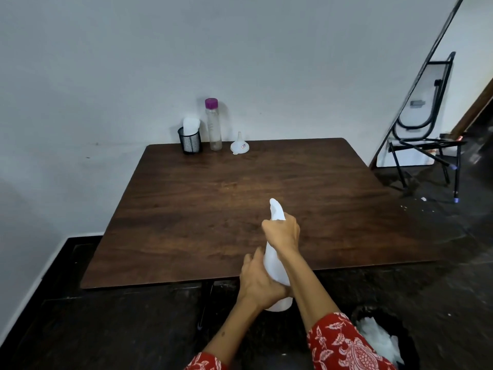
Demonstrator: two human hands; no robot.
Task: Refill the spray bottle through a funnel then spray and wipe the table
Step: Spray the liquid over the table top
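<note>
Both hands are closed on the white spray bottle [276, 265], which is held in the air at the near edge of the worktop [186, 209], its base hanging just off the front edge and its nozzle pointing away toward the far side; the left hand [260, 285] is wrapped round the lower body of the bottle, fingers curled well shut, while the right hand [282, 232] is clenched over the neck and trigger head, arm crossing over the bottle's right flank; this grip, one hand steadying and the other on the cap, reads as the opening step of the refill, namely twisting the spray head off, though whether it has begun to loosen cannot be told; the funnel [239, 146] sits upside down at the far edge of the worktop, just beside a tall clear bottle with a purple cap [213, 126] holding a little liquid at the bottom, and a black mesh cup [190, 141] with something white in it stands to the left of that, all well apart from the hands; the next move probably calls for a firm counter-twist, then setting the bottle upright on the worktop and reaching across for the funnel; the brown surface looks dry and unwiped so far.
</note>
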